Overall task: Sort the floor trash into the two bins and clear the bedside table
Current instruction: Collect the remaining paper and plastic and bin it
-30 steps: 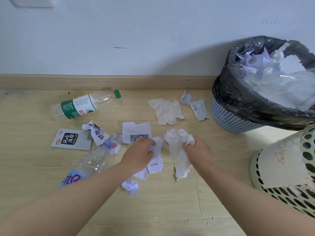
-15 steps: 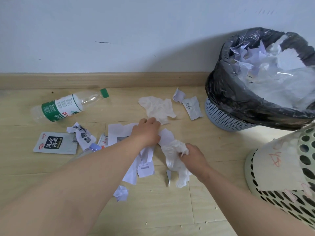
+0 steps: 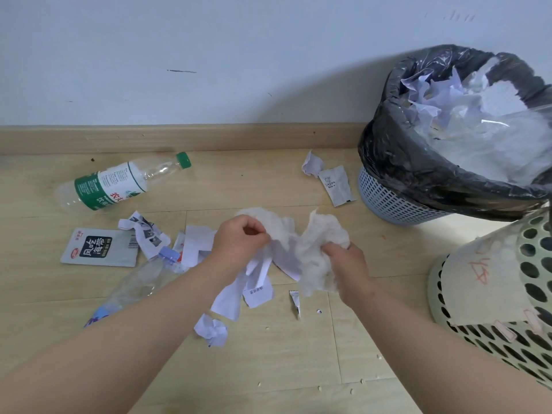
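**Mia:** Where are the hands?

**Tom:** Both are low over the wooden floor [image 3: 268, 369], in the middle of the mess. The left hand [image 3: 242, 237] has its fingers curled round a crumpled white tissue [image 3: 277, 225]. It also holds some paper slips [image 3: 257, 282] that hang down from it. The right hand [image 3: 346, 264] squeezes another wad of tissue [image 3: 322, 237]. The two tissues touch between the hands.

**Mia:** What trash lies on the floor?

**Tom:** A clear bottle with a green cap [image 3: 119, 182] lies on its side near the baseboard [image 3: 179, 135]. A squashed bottle with a purple cap [image 3: 143, 279] lies partly under the left arm. Beside it is a flat white packet with a black label [image 3: 98, 248]. A torn strip with little pictures [image 3: 146, 231] lies at the packet's top corner. A small paper ball [image 3: 210, 328] sits close to the left arm. A tiny wrapper bit [image 3: 295, 298] lies below the tissue.

**Mia:** And the bins?

**Tom:** There are two, on the right. The blue basket bin [image 3: 397, 201] has a black bag [image 3: 418, 162] in it, piled with white paper and tissue. A grey sachet [image 3: 337, 185] and a folded scrap [image 3: 312, 164] lie just beside it. The pale green bin with holes [image 3: 531, 294] stands closer to the person, next to the blue one. A paper sheet with red writing [image 3: 484, 279] is stuck on its side.
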{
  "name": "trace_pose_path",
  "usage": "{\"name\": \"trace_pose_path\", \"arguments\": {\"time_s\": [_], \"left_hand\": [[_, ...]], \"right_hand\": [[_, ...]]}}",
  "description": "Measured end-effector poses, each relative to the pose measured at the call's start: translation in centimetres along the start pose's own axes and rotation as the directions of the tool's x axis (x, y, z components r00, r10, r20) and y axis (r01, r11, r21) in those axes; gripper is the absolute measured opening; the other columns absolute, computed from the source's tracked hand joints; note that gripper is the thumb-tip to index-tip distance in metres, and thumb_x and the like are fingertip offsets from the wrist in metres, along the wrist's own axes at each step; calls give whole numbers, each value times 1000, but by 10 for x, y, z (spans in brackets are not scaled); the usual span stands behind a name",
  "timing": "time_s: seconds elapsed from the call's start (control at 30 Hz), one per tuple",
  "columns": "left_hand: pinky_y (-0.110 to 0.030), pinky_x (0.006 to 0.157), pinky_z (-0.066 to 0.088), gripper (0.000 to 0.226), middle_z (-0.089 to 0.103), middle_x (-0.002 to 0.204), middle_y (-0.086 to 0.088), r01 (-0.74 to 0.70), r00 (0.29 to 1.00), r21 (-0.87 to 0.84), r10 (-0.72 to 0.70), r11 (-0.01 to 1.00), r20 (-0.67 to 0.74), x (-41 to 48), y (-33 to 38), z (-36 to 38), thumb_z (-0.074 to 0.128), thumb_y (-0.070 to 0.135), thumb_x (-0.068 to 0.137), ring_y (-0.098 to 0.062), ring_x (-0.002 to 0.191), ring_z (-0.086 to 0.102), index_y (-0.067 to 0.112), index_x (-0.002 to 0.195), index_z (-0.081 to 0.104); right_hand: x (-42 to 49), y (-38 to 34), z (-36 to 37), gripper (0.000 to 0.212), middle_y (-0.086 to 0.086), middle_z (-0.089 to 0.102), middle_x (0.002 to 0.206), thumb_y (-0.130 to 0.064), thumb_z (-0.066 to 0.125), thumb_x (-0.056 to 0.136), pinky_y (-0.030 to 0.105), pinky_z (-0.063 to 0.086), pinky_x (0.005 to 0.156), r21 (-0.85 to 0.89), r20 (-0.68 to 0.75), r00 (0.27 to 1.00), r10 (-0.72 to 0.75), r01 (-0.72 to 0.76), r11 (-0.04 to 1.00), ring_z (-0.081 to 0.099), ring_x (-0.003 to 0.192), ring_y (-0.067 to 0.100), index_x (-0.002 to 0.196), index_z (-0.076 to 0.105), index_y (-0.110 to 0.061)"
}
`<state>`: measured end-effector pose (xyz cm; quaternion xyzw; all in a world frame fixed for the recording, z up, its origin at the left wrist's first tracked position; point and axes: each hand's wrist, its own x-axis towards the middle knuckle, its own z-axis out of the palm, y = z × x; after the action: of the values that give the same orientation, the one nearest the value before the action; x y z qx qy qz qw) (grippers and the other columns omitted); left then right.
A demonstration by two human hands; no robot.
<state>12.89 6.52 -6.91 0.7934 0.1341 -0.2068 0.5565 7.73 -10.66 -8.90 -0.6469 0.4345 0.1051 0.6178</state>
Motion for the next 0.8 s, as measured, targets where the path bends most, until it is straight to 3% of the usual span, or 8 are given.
{"name": "trace_pose_path", "arguments": {"time_s": [0.13,0.23,0.33,0.4,0.5,0.6,0.67,0.8], "left_hand": [[-22,66,40,25,51,68,2,12,962,-161,33,987,272,-13,30,-3,60,-5,80,-13,64,49,19,80,52],[-18,57,46,25,54,67,-1,32,881,-171,53,985,469,-25,41,5,61,-7,73,-11,58,54,14,83,52],[-24,61,50,21,57,77,-6,69,892,-169,15,983,451,-30,38,10,59,-7,78,-14,64,56,9,92,55],[-29,75,52,22,58,81,-3,33,931,-80,-1,996,364,-31,35,10,63,-1,78,-13,71,57,11,96,57],[-24,72,45,29,54,86,2,60,977,-124,-33,990,212,-29,31,5,65,8,79,-11,77,53,23,101,54],[-28,79,44,38,59,109,0,252,925,-348,-120,903,360,-27,29,7,57,28,84,-16,100,56,26,121,51],[-27,73,43,32,62,101,-2,361,894,-430,-177,827,411,-31,32,15,53,38,88,-19,91,58,23,116,56],[-25,61,48,20,63,81,-4,424,906,-547,-334,721,261,-34,45,26,45,27,95,-19,73,61,15,98,61]], "right_hand": [[-11,-26,11,25,7,69,82,-21,46,89,28,52,62,325,322,940,112,-221,920,67,69,21,101,64,-7],[-25,-39,22,14,8,66,73,-10,54,81,29,52,61,361,536,841,-74,-149,921,64,63,17,91,62,-5],[-30,-39,32,7,7,57,63,-12,65,62,20,46,56,291,495,854,-162,13,957,58,56,11,69,67,-10],[-28,-37,33,8,10,59,72,-9,60,84,22,48,50,244,414,905,-100,-5,970,61,59,15,83,65,-4],[-27,-38,32,16,6,67,89,-12,56,88,26,52,57,187,234,968,-87,43,981,66,74,20,103,61,-13],[-36,-39,39,21,4,61,98,-10,44,87,27,49,63,13,163,968,-192,192,981,60,84,19,106,50,-17],[-42,-37,48,14,4,59,94,-17,48,83,35,51,71,-65,186,954,-234,250,966,61,87,22,97,48,-19],[-61,-42,55,35,0,56,97,-41,46,58,49,52,86,-173,191,919,-344,376,910,60,97,26,86,53,-22]]}}
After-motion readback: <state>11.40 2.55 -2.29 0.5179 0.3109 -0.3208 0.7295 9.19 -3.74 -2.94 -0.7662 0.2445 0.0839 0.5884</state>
